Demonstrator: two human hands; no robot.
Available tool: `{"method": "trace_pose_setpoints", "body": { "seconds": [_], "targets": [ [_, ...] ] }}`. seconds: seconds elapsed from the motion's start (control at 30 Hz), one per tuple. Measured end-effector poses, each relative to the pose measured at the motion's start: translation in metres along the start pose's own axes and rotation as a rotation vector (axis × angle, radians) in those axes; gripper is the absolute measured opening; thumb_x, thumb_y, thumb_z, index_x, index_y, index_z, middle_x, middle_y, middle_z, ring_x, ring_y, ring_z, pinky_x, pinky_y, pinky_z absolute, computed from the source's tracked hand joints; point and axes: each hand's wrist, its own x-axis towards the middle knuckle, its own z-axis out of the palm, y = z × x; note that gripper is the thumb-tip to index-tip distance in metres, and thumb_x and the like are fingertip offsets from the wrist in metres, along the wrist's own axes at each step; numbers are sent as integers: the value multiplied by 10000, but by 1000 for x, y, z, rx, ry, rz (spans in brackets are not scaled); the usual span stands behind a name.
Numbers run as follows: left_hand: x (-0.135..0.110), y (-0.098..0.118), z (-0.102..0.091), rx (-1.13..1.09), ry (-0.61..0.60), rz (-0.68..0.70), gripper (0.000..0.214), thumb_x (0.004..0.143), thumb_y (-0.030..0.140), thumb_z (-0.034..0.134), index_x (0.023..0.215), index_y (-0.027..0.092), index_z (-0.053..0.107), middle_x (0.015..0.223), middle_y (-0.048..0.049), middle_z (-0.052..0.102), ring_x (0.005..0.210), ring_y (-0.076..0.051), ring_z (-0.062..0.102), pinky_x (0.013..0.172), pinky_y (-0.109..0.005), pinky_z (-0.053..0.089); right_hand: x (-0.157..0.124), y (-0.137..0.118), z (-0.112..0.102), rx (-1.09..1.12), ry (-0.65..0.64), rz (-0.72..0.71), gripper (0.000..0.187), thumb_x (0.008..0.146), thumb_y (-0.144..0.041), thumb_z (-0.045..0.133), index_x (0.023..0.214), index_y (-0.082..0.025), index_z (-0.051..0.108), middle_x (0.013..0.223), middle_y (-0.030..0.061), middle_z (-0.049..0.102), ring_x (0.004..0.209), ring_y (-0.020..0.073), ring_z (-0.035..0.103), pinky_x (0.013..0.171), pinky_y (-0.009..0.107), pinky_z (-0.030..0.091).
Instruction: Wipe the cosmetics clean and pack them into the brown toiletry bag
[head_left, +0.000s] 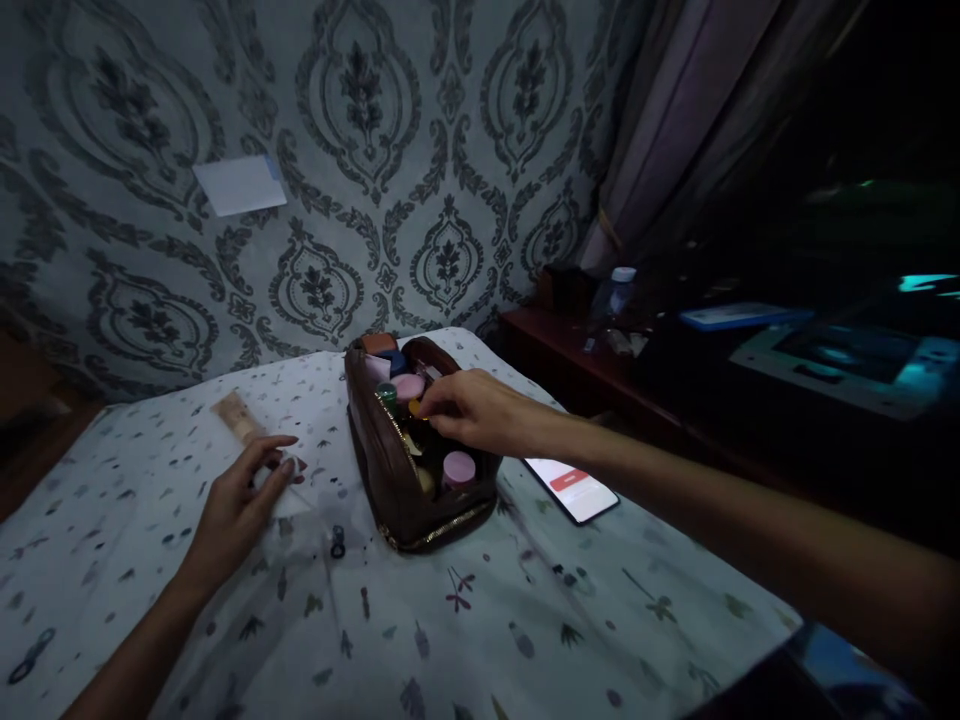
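Observation:
A brown zippered cosmetics bag stands open on the patterned cloth, filled with small containers. My right hand reaches into it from the right, fingers closed at a small item with a yellow cap. Around those fingers lie a pink round container, a green-capped bottle and a pink-lidded jar. To the left of the bag, my left hand has its fingers curled around a small white object, whose kind is unclear. Just beyond it rests a beige tube.
A phone with a lit screen lies right of the bag, under my right forearm. Behind is a patterned wall with a white switch plate. On the dark red table at right stands a clear bottle.

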Motion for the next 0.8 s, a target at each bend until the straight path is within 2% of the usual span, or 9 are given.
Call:
{"method": "trace_pose_setpoints", "body": {
  "seconds": [0.13,0.27,0.43,0.63,0.8],
  "targets": [
    [-3,-7,3,49,-34,8,470,829,591,544,1110,220,610,880,-35,648,848,-229,698,673,-272,518,11,-7,9,-71,-195,-86,130,746,-119,690,872,-122,721,786,12,663,704,125,569,614,220,361],
    [-6,-10,6,75,-49,24,453,841,577,523,1093,212,618,887,-38,653,824,-225,692,675,-276,505,22,-9,18,-60,-345,-77,225,677,-115,761,893,-135,704,782,-8,646,753,139,581,613,215,362],
    [-9,-13,9,62,-78,-25,459,834,584,517,1071,203,619,859,-35,643,806,-229,691,641,-267,484,28,-9,19,-70,-398,-45,270,677,-156,788,928,-134,691,840,1,673,803,153,602,628,214,374],
    [-13,-26,9,40,-139,-76,455,831,591,526,1041,203,636,857,-35,682,737,-206,655,570,-247,461,20,-12,8,-218,-377,-77,358,669,-256,810,983,-146,679,879,24,661,818,176,595,641,231,373],
    [-14,-34,12,54,-145,-87,432,842,562,530,1053,205,649,836,-26,690,705,-191,625,552,-237,445,17,-15,8,-262,-381,-16,353,676,-287,804,976,-149,680,858,22,649,766,168,574,595,241,351]
  ]
}}
